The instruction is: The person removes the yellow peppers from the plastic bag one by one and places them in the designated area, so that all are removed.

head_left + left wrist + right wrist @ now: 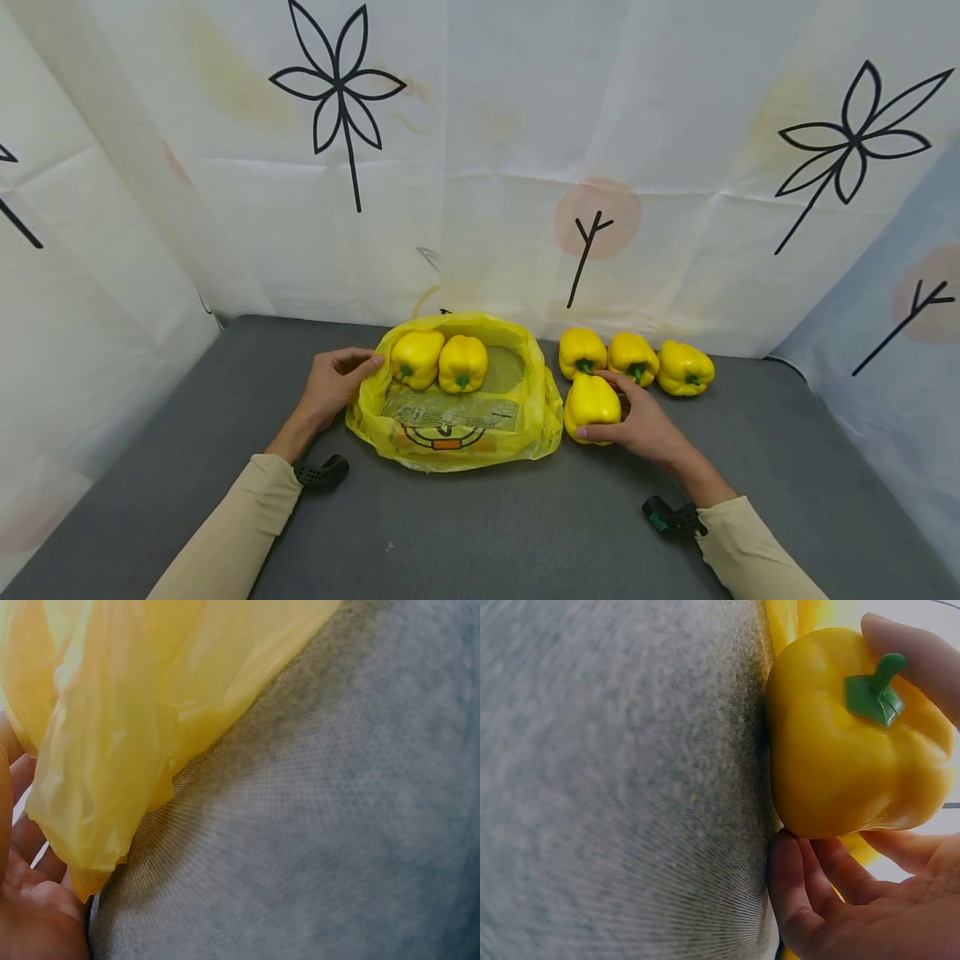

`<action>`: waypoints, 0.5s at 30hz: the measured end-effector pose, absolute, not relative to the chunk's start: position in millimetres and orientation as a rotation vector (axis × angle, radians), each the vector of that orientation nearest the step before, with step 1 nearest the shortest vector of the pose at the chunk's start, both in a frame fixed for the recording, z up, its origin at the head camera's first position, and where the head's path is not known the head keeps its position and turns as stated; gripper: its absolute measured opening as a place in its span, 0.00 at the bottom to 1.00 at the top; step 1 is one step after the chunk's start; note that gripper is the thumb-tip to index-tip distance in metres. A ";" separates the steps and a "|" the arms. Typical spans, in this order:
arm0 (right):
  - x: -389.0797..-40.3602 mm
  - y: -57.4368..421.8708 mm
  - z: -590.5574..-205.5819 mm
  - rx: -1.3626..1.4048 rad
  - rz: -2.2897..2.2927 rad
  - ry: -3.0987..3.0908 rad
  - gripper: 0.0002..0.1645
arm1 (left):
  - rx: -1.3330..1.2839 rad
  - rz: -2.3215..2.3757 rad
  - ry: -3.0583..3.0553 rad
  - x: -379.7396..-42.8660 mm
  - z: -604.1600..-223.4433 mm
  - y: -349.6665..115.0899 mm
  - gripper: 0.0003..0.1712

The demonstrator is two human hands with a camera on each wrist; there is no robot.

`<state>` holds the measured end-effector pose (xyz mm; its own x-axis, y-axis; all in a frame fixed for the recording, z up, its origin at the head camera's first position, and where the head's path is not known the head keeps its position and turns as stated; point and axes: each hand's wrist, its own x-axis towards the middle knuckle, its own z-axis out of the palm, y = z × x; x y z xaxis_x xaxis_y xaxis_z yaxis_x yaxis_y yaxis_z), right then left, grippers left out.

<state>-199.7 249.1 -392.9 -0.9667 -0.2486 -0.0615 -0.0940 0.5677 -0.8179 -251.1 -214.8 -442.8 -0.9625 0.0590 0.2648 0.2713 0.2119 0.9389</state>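
Observation:
A yellow plastic bag (pixel 450 454) lies on the table with its mouth spread wide. Two yellow bell peppers, one on the left (pixel 417 358) and one beside it (pixel 462 364), sit inside. My left hand (pixel 333 383) holds the bag's left rim, thumb at the edge; in the left wrist view its fingers are partly hidden behind the yellow plastic (pixel 105 757). Just right of the bag, my right hand (pixel 637 421) grips another yellow bell pepper (pixel 591 407) between thumb and fingers. The right wrist view shows this pepper's green stem (pixel 877 694) facing the camera, its side close against the table.
Three more yellow bell peppers stand in a row behind the right hand: one at the left (pixel 582 350), a middle one (pixel 632 357) and a right one (pixel 685 368). The dark grey table (pixel 480 533) meets a white patterned cloth (pixel 495 233) at the back.

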 end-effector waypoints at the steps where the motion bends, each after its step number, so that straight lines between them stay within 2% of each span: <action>1: -199.7 249.0 -392.6 -0.284 -1.349 2.631 0.59 | -0.312 -1.851 -2.302 -251.1 -442.6 -214.6 0.18; 15: -199.3 251.3 -388.6 -0.257 -1.300 2.602 0.61 | -0.314 -1.864 -2.288 -251.3 -442.4 -214.3 0.17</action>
<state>-199.3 251.3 -388.6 -0.9603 -0.2527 -0.1185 -0.0569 0.5931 -0.8031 -251.3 -214.3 -442.4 -0.9628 0.0535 0.2650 0.2704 0.1946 0.9429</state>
